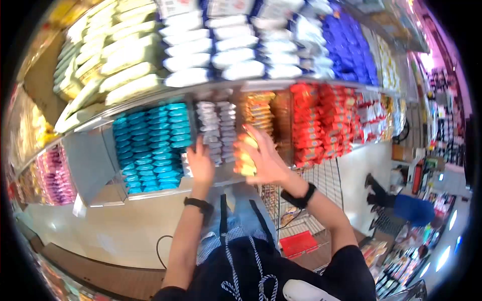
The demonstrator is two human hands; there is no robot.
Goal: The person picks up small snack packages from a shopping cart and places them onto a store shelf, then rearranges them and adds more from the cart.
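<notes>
My right hand (268, 158) curls around several yellow packets (245, 156) at the shelf's front edge, thumb low and fingers over the top; motion blurs it. Behind them rises a stack of orange-gold packets (258, 108). My left hand (202, 166) reaches up with its fingers apart, at the gap between the teal packets (158, 145) and the silver packets (216, 125). It shows nothing gripped, and its fingertips overlap the lower silver packets in this view. Stacked red packets (319, 120) stand right of my right hand.
An upper shelf holds white packs (186, 50), pale yellow packs (128, 60) and purple packs (349, 45). A wire shopping cart (321, 183) with a red panel (299, 244) stands at my right. Farther right a person in blue (411, 209) is in the aisle.
</notes>
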